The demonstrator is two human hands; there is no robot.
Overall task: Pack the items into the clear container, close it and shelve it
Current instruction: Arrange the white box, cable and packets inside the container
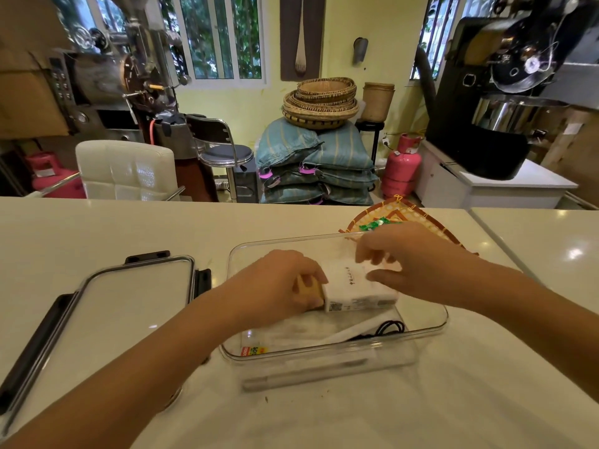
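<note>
A clear container [431, 328] stands open on the white counter in front of me. Inside it lie a white packet with an orange label [291, 335], a black cable [389, 328] and a white tissue pack [356, 286]. My left hand [278, 283] is inside the container, its fingers closed on a yellow item [306, 285] pressed against the tissue pack's left end. My right hand [405, 257] reaches in from the right and its fingers pinch the tissue pack's top and right side. The container's lid [123, 293], with black clips, lies flat to the left.
A woven fan-shaped tray [421, 222] holding a green wrapped item [376, 224] sits just behind the container. The counter's far edge runs behind it; beyond are a white chair, a stool, stacked sacks, baskets, pink gas cylinders and roasting machines.
</note>
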